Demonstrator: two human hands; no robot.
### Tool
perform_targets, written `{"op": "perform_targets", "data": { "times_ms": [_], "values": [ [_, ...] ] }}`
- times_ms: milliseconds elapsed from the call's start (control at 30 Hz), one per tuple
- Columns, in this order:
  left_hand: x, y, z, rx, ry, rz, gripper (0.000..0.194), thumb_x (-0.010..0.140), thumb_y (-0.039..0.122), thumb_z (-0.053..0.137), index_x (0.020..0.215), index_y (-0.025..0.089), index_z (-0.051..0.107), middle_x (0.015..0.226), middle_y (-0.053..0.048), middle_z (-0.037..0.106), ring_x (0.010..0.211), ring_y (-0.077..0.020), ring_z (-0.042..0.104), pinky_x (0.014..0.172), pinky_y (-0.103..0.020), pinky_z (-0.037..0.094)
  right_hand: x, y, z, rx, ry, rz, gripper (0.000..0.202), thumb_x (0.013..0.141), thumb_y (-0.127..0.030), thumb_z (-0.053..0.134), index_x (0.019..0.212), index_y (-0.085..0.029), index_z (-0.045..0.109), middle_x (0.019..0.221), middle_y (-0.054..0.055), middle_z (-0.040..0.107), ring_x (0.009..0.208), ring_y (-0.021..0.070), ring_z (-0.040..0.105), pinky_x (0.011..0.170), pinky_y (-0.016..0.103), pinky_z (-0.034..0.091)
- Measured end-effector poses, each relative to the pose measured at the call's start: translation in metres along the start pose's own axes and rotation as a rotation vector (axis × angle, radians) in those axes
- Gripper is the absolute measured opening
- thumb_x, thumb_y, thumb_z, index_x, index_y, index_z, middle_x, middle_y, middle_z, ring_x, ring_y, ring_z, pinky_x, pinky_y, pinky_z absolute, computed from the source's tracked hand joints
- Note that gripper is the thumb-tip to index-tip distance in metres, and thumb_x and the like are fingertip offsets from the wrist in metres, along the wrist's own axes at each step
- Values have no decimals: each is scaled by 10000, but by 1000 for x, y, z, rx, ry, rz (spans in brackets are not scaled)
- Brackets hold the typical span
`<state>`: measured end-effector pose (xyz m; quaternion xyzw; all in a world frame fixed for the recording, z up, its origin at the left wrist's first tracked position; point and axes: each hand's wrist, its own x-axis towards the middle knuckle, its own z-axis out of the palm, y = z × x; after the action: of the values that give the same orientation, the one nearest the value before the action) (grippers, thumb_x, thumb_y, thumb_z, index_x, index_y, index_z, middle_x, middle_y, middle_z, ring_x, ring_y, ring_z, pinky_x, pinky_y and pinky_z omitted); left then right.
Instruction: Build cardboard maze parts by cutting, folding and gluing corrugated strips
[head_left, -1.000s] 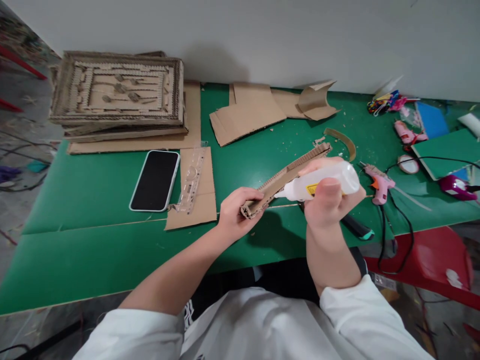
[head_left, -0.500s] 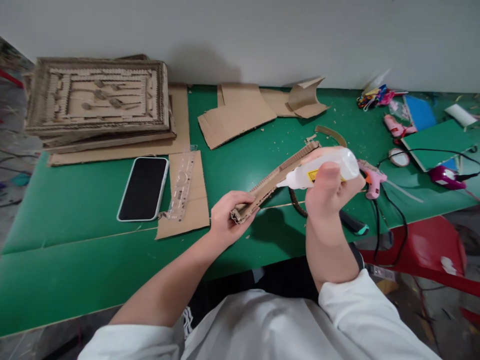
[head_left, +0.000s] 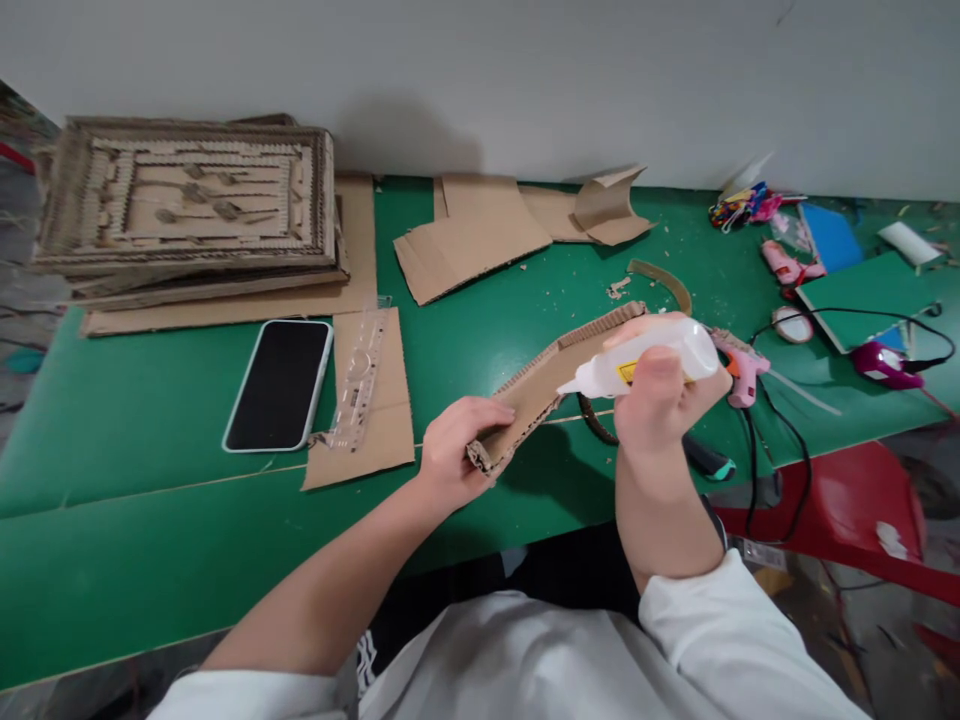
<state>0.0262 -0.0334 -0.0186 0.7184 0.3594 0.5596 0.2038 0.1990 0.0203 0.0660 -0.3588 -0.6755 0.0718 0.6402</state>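
My left hand (head_left: pixel 459 452) grips the near end of a long, bent cardboard piece (head_left: pixel 534 388) with corrugated strips along its edges. My right hand (head_left: pixel 664 400) is closed around a white squeeze bottle (head_left: pixel 607 370) with a yellow label. The bottle's nozzle points left and down at the near edge of the cardboard piece, close to its middle. The far end of the piece lies by my right hand, whose fingers behind the bottle are partly hidden. Below the bottle, a dark curved strip (head_left: pixel 598 420) rests on the green table (head_left: pixel 480 330).
Stacked cardboard panels (head_left: pixel 195 205) stand at the back left. Nearer are a phone (head_left: pixel 279 385) and a clear ruler (head_left: pixel 361 375) on cardboard. Loose cardboard (head_left: pixel 472 240) lies at the back. On the right are a pink glue gun (head_left: pixel 744 375), cables, a cutter (head_left: pixel 709 458) and a red chair (head_left: pixel 855 500).
The cardboard piece has tilted so that more of its inner face shows, and its near end sits slightly lower. The bottle has moved slightly down. The whole view has shifted a little.
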Motion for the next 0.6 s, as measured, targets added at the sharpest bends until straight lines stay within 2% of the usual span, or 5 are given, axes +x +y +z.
{"op": "perform_targets", "data": {
  "times_ms": [133,300,400,600],
  "values": [
    [-1,-1,0,-15,-4,8,195,786,191,650,974,182,600,904,-80,694,816,-175,662,737,-307,551,2,9,-4,-22,57,17,314,915,-414,467,687,-234,587,627,-11,596,515,135,565,459,314,434],
    [-2,-2,-1,-21,-13,-9,192,798,199,634,986,187,595,917,-84,691,838,-179,659,746,-315,552,4,14,-9,-23,115,28,284,892,-425,507,692,-238,584,626,-16,587,512,132,558,460,311,430],
    [-2,-2,-1,-22,-13,-11,197,791,189,637,984,188,596,925,-83,690,848,-181,657,754,-318,554,2,11,-9,3,92,8,275,904,-414,490,725,-237,603,651,-18,600,519,123,560,449,293,423],
    [-2,-1,-1,-21,-17,-10,191,794,173,632,981,182,598,916,-79,688,839,-179,656,750,-322,554,-4,8,-6,-59,27,-133,276,909,-431,460,781,-241,615,634,-3,605,538,144,574,472,319,459]
  ]
}}
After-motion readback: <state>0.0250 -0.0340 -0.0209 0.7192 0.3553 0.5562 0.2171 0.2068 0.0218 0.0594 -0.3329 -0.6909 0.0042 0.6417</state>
